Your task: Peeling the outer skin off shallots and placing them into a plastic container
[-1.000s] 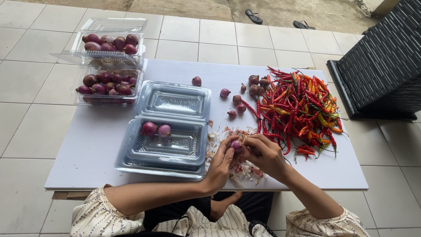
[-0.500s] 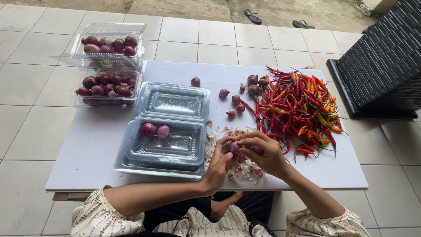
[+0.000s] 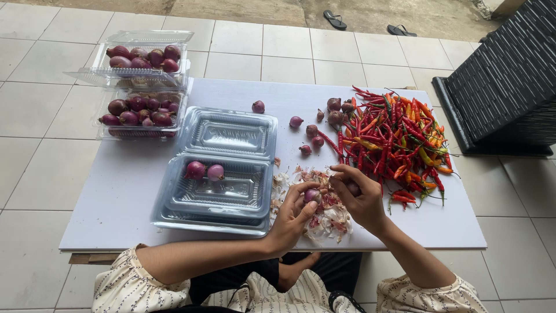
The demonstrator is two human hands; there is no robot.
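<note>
A person seated at a low white board point(image 3: 133, 191) on a tiled floor point(image 3: 40, 116) works over a heap of papery peelings point(image 3: 333, 217), both bare hands meeting just above it. The left hand point(image 3: 292, 217) pinches a small purple shallot point(image 3: 311, 195) between thumb and curled fingertips, holding it over the peelings near the board's front edge. The right hand point(image 3: 362, 197) hovers close beside it, its fingers bent inward and its thumb and forefinger drawn together at the shallot's upper side; whether it grips a second bulb cannot be told. Just left of the hands lies an open clear plastic clamshell box point(image 3: 223, 185), with two peeled shallots point(image 3: 204, 171) resting in the nearer half and the far half lying flat behind it. Loose unpeeled shallots point(image 3: 304, 130) are scattered across the middle of the board, next to a broad pile of red, orange and green chillies point(image 3: 399, 139) on the right side. At the far left corner stand two more clear boxes, a farther box of shallots point(image 3: 142, 58) and a nearer box of shallots point(image 3: 139, 111). A dark slatted rack point(image 3: 509, 81) leans on the floor at the right, and a pair of sandals point(image 3: 368, 24) lies beyond the tiles.
</note>
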